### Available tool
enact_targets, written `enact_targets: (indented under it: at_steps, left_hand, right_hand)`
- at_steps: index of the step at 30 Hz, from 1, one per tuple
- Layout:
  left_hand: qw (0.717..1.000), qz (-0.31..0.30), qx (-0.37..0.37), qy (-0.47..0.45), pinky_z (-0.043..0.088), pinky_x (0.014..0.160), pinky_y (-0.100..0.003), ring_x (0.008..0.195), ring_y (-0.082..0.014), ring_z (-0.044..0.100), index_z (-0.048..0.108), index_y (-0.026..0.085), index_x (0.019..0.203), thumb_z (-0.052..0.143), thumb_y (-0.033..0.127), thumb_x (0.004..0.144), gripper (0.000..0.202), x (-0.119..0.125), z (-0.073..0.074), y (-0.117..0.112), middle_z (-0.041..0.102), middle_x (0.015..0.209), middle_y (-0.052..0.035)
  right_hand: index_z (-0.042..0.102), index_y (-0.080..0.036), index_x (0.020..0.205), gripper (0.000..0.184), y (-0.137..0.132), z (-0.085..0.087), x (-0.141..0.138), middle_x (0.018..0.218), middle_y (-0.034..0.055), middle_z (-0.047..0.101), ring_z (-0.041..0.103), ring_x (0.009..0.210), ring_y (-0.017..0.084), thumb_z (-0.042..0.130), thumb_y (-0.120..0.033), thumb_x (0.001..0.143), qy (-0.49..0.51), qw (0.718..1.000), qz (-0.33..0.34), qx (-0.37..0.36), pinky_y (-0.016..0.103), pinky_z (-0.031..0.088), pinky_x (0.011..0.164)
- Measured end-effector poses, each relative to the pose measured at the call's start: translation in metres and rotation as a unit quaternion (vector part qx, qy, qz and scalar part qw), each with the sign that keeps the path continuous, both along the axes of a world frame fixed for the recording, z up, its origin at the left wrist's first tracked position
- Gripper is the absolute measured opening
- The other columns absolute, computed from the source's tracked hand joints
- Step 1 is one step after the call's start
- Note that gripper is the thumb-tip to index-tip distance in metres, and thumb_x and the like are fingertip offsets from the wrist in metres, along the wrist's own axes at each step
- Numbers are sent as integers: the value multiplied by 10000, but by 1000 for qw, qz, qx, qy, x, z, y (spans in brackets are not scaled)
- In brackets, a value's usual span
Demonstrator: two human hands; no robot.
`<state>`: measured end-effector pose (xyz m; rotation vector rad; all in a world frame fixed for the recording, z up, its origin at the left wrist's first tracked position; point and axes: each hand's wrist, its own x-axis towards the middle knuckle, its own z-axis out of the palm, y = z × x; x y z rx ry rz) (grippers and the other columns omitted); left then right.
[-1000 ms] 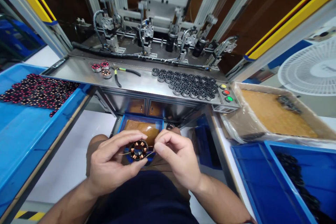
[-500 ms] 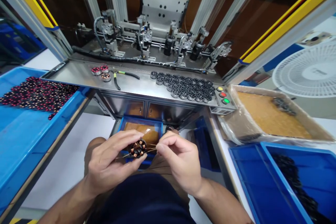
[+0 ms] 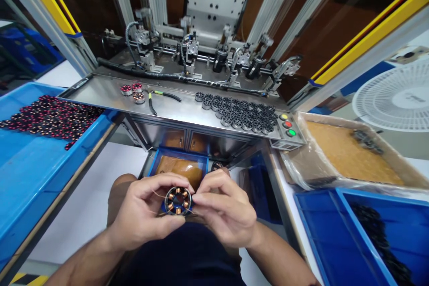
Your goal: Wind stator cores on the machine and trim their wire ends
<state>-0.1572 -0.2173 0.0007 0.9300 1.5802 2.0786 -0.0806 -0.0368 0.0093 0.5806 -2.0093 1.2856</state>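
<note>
From where I stand, the wound ring (image 3: 178, 210) is held low between the two hands, its copper coils facing upward; I take it as the centre of my clock. The left hand (image 3: 144, 215) comes from nine o'clock and grips it, with fingers over the rim at twelve and the thumb at six. The right hand (image 3: 228, 210) meets the rim at three o'clock, its fingertips close together; whether they pinch something or only press the edge, I cannot tell. One thin wire (image 3: 158, 194) goes out between nine and ten, and a second wire (image 3: 191, 211) toward four.

To do this well, in my opinion, the left hand should be firm but gentle, pressing the rim and not the coils. The right fingers should guide each wire softly, because a sharp pull could bend or break it. The wire near nine is better not trapped under the left fingers. The pliers (image 3: 169, 95) lie on the metal shelf (image 3: 181, 109), between eleven and twelve.
</note>
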Motion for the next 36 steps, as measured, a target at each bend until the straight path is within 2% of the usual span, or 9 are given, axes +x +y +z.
enact_targets:
  at_steps: [5, 10, 13, 15, 20, 24, 29, 32, 36]
  left_hand:
    - [1000, -1, -15, 21, 595, 794, -261, 887, -200, 724, 711, 244, 1091, 801, 114, 675, 445, 0, -3, -1, 755, 971, -65]
    - [983, 103, -29, 152, 576, 835, -284, 944, -201, 694, 674, 239, 1149, 780, 47, 663, 533, 4, -10, -1, 735, 1023, -61]
    - [964, 154, -36, 215, 569, 852, -306, 964, -215, 684, 662, 223, 1176, 776, 29, 652, 571, 6, -15, -2, 731, 1051, -73]
    - [962, 160, -41, 217, 569, 860, -307, 974, -217, 682, 660, 225, 1180, 779, 34, 652, 575, 7, -15, -1, 731, 1058, -72]
    - [990, 96, -14, 99, 583, 831, -262, 924, -188, 706, 693, 248, 1117, 790, 98, 684, 468, 4, -5, 2, 745, 1002, -52]
    - [999, 29, -5, -14, 606, 770, -299, 857, -230, 734, 734, 222, 1052, 817, 185, 682, 381, 4, 0, 4, 766, 944, -86]
    - [993, -45, -14, -106, 601, 727, -313, 813, -239, 731, 745, 217, 1034, 824, 269, 688, 359, 8, -5, 5, 768, 913, -97]
    - [988, -70, -27, -137, 598, 700, -297, 782, -215, 719, 739, 219, 1041, 813, 272, 704, 349, 7, -8, 4, 760, 897, -87]
    - [981, -74, -8, -182, 616, 659, -320, 759, -242, 734, 744, 210, 1055, 854, 307, 654, 427, 5, -10, 5, 765, 909, -104]
  right_hand:
    - [695, -204, 1053, 331, -11, -2, 1, 782, 48, 641, 597, 702, 162, 642, -22, 781, 1, 998, -26, -62, 330, 524, 624]
    - [707, -227, 975, 321, -29, -9, 6, 708, 25, 640, 598, 636, 155, 631, -15, 747, -16, 985, -74, -156, 322, 528, 584]
    - [717, -228, 969, 322, -34, -9, 7, 707, 32, 653, 608, 627, 158, 634, -15, 741, -3, 983, -78, -166, 327, 534, 582]
    - [719, -224, 990, 329, -33, -9, 7, 720, 36, 655, 615, 633, 158, 638, -14, 751, 4, 984, -66, -165, 323, 536, 584]
    - [705, -212, 1078, 291, -14, -9, 4, 804, 60, 644, 620, 732, 187, 697, -125, 800, -16, 990, -13, -140, 360, 542, 649]
    - [680, -260, 1163, 378, 3, -4, -9, 934, 76, 655, 622, 870, 218, 766, -277, 795, -15, 996, 35, -79, 431, 540, 772]
    - [728, -241, 983, 191, 7, 4, -22, 1006, 86, 668, 623, 916, 208, 744, -338, 819, 14, 995, 101, -23, 426, 549, 800]
    - [722, -239, 929, 126, 5, 4, -18, 1002, 72, 683, 622, 939, 205, 745, -301, 822, 28, 996, 83, 9, 403, 560, 778]
    - [707, -242, 1016, 221, 4, 3, -3, 918, 53, 721, 622, 875, 190, 731, -162, 811, 76, 993, -18, 83, 381, 566, 724]
